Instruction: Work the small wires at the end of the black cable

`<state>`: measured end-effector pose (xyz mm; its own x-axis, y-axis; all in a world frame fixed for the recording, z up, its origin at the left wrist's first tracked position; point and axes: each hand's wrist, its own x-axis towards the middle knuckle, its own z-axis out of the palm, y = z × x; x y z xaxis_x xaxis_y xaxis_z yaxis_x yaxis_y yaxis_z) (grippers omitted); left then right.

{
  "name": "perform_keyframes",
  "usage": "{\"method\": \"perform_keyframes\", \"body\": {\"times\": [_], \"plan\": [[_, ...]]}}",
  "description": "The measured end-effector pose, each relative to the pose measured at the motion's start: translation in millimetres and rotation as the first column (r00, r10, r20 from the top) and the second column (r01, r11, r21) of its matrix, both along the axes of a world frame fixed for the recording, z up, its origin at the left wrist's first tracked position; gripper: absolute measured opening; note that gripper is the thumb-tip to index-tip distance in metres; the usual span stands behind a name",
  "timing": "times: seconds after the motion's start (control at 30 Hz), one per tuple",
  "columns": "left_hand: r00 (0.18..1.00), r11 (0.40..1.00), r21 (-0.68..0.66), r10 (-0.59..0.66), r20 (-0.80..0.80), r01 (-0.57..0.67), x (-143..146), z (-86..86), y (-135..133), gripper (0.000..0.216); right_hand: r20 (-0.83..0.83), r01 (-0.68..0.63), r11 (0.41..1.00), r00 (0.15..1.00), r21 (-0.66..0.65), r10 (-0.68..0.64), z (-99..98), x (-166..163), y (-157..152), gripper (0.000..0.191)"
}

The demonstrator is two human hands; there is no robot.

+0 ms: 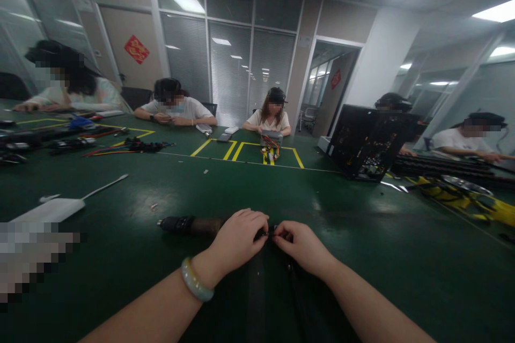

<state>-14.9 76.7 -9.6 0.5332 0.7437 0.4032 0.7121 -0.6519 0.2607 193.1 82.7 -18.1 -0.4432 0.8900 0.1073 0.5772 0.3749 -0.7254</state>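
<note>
My left hand (pixel 240 238), a pale green bangle on its wrist, is closed with its fingertips pinching something small and dark at the table's near middle. My right hand (pixel 300 244) pinches the same spot from the other side, so the two hands meet fingertip to fingertip. What they hold is too small and dark to name. A dark cylindrical tool (pixel 189 224) with a brownish middle lies on the green table (pixel 362 236) just left of my left hand, and a dark flat strip (pixel 256 289) runs from under my hands toward me.
A white flat object (pixel 52 210) with a thin handle lies at the left. A black open computer case (pixel 368 142) stands at the right, with yellow parts (pixel 462 201) beyond it. Cables (pixel 132 146) and tools lie far left. Several people sit around the table.
</note>
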Motion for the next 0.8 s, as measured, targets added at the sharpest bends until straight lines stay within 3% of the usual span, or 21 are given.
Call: {"method": "perform_keyframes", "body": {"times": [0.8], "plan": [[1.0, 1.0, 0.028, -0.002, -0.002, 0.002, -1.4, -3.3, 2.6, 0.01, 0.024, 0.018, 1.0, 1.0, 0.002, -0.018, 1.9, 0.2, -1.6, 0.01]]}}
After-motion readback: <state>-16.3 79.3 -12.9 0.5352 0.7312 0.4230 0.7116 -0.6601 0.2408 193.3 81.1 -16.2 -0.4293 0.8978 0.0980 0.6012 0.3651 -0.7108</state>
